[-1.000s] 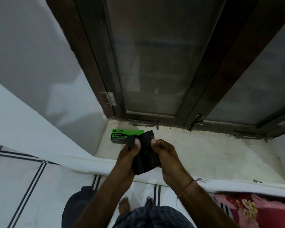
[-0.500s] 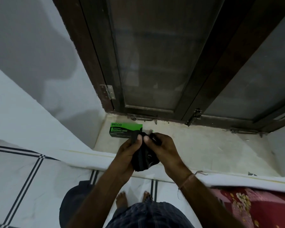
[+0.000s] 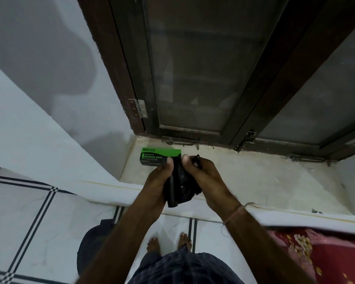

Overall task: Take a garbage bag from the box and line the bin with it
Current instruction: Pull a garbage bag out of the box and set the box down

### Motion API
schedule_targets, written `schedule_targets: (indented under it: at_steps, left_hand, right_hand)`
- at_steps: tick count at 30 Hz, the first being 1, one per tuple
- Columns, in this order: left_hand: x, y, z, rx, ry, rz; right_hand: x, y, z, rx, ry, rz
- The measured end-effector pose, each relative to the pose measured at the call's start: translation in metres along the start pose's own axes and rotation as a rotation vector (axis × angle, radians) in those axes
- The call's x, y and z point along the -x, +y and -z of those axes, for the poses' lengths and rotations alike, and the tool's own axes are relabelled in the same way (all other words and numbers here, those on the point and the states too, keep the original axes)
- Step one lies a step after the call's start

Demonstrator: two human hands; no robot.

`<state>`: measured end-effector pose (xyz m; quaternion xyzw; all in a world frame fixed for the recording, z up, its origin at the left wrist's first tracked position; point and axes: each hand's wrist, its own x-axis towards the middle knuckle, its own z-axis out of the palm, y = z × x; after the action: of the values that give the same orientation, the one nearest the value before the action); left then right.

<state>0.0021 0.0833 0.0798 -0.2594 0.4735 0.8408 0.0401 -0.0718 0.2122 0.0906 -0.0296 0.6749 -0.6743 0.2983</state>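
A garbage bag [image 3: 180, 181] sits bunched between a person's left hand [image 3: 156, 185] and right hand [image 3: 205, 181], both closed on it above the front edge of a window sill [image 3: 264, 181]. The box [image 3: 159, 156] lies on the sill just behind the left thumb, near the sill's left corner. Behind the box stands the window frame [image 3: 252, 99], a hinge [image 3: 138, 108] at its left. Below the sill, bare feet [image 3: 168, 243] stand on the floor, a bin [image 3: 94, 249] to their left and a patterned cloth [image 3: 316, 257] to their right.
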Motion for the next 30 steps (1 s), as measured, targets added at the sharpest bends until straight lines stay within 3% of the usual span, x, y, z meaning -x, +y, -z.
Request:
schedule_targets:
  at_steps: [9,13,16,25,30]
  left_hand:
    - [0.002,0.018,0.021,0.006,-0.002,0.028]
    - [0.004,0.026,0.028,-0.037,-0.053,0.025]
    - [0.005,0.031,0.036,-0.043,-0.072,0.0]
    - [0.009,0.035,0.047,-0.066,-0.092,0.054]
    - [0.014,0.034,0.052,-0.075,-0.124,0.012]
  right_hand:
    - [-0.008,-0.002,-0.016,0.079,0.208,-0.001]
    - [0.003,-0.011,-0.036,-0.01,0.096,-0.052]
    - [0.008,-0.011,-0.043,0.05,0.04,0.021]
    - [0.008,-0.002,-0.061,0.162,0.309,0.11]
    - [0.026,-0.006,-0.07,0.021,0.182,0.07]
